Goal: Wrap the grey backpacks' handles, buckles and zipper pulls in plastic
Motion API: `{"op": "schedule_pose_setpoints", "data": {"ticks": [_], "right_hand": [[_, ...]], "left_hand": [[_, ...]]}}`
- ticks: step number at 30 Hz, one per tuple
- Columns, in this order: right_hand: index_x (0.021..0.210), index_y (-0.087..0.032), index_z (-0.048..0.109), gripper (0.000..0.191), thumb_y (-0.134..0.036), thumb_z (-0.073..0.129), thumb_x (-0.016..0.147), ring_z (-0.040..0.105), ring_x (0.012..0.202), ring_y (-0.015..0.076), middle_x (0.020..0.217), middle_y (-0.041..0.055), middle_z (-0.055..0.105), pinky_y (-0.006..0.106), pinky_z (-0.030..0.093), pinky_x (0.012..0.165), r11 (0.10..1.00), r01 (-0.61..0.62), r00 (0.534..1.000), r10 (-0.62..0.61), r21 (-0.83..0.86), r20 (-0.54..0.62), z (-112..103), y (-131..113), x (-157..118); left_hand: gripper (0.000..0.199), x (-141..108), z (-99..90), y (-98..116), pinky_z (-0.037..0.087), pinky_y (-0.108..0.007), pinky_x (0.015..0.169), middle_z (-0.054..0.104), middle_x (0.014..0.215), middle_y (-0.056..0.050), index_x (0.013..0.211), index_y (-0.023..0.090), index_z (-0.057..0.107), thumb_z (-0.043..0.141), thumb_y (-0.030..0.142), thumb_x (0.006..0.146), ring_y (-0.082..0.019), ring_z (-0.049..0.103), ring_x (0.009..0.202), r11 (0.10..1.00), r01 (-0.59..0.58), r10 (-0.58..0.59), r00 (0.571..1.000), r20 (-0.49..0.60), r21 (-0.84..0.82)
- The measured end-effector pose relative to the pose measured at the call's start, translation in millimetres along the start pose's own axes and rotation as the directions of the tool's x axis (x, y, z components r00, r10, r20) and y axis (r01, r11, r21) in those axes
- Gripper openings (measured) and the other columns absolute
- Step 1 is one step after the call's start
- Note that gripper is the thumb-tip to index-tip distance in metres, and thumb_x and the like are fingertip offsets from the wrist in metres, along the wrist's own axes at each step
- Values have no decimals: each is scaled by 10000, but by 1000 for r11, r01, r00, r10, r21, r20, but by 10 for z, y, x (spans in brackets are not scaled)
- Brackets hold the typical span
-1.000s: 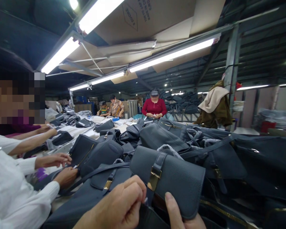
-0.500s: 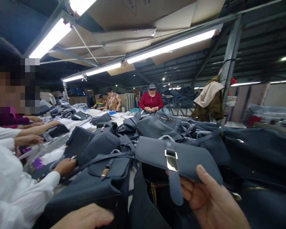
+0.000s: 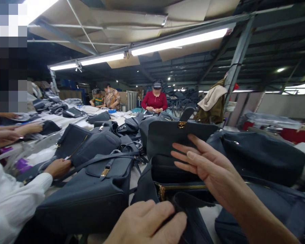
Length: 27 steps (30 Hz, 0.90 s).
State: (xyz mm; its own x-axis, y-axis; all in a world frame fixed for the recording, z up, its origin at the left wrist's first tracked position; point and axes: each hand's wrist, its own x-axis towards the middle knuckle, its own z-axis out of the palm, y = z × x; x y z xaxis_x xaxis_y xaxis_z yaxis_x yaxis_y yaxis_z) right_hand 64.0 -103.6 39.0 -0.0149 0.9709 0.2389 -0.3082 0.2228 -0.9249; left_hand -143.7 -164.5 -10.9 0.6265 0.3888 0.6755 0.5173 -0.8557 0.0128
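Note:
A dark blue-grey bag stands before me with its flap raised, the inner side facing me. A gold clasp and a strap tongue sit at the flap's upper edge. Along the bag's mouth runs a gold zip. My right hand is open, fingers spread in front of the flap; whether they touch it is unclear. Low in the view, my left hand has its fingers bent over the front of the bag beside a loose dark strap; its fingertips are partly hidden.
Another dark bag with a gold buckle lies left, and more bags lie right. At left, a co-worker in a white sleeve has a hand on a zipped bag. A person in red is across the table.
The flap has swung up and back from its lowered position. My right hand has let go of it and spread its fingers. My left hand has moved right onto the bag.

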Motion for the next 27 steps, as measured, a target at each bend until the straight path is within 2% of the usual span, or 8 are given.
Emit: {"op": "schedule_pose_setpoints", "data": {"ticks": [4,9,12,15,18,20,24,27], "right_hand": [[1127,-185,698,372,-339,675,789,735,892,251,980,87,775,391,593,809,920,10,955,108,-392,278,-99,-83,-47],[1020,-288,756,343,-173,699,702,720,855,241,936,3,779,349,544,868,494,375,903,-6,-784,429,-111,65,-101],[984,-272,758,395,-100,689,635,701,831,234,902,8,772,316,521,858,361,433,897,-82,-826,435,-79,156,20],[845,-222,745,364,-34,545,605,654,650,165,716,-26,733,205,492,614,442,382,874,111,-812,472,-8,42,268],[703,-187,692,308,-65,467,531,571,501,118,571,-66,663,158,396,461,625,174,720,447,-761,532,88,-240,558],[649,-171,675,264,-99,464,508,552,466,109,529,-64,651,157,401,466,675,51,635,547,-736,545,156,-411,708],[611,-150,707,252,-153,465,540,543,425,105,506,-31,664,164,418,477,683,-1,582,595,-731,555,260,-492,818],[607,-147,723,262,-174,467,553,517,401,105,468,-34,627,169,408,448,677,18,615,573,-736,542,292,-403,764]], "left_hand": [[105,52,130,-116,495,-227,578,622,789,-34,891,190,590,508,125,883,-150,588,669,987,130,-139,986,-98,-92],[142,23,46,-464,464,-197,607,580,780,-3,802,199,533,524,70,859,-117,564,681,959,205,-240,954,-181,-194],[122,24,86,-669,472,-218,626,590,789,-8,810,196,542,528,91,870,-131,576,700,965,249,-263,936,-234,-86],[105,72,123,-807,518,-299,767,632,952,-59,929,185,583,555,108,863,-195,614,875,948,305,-272,923,-273,88],[303,157,105,-785,511,-423,853,603,1123,-125,1157,163,571,529,92,866,-273,588,983,868,345,-218,911,-351,357],[323,203,84,-664,518,-403,806,596,1063,-119,1176,162,570,488,68,878,-253,588,907,831,339,-150,900,-409,441],[229,192,124,-345,497,-232,670,574,843,-41,991,180,590,452,26,892,-142,570,742,954,173,-57,906,-420,244],[215,115,258,-275,454,-201,572,559,743,-21,890,181,582,423,38,910,-115,518,639,991,86,-36,911,-411,104]]}}
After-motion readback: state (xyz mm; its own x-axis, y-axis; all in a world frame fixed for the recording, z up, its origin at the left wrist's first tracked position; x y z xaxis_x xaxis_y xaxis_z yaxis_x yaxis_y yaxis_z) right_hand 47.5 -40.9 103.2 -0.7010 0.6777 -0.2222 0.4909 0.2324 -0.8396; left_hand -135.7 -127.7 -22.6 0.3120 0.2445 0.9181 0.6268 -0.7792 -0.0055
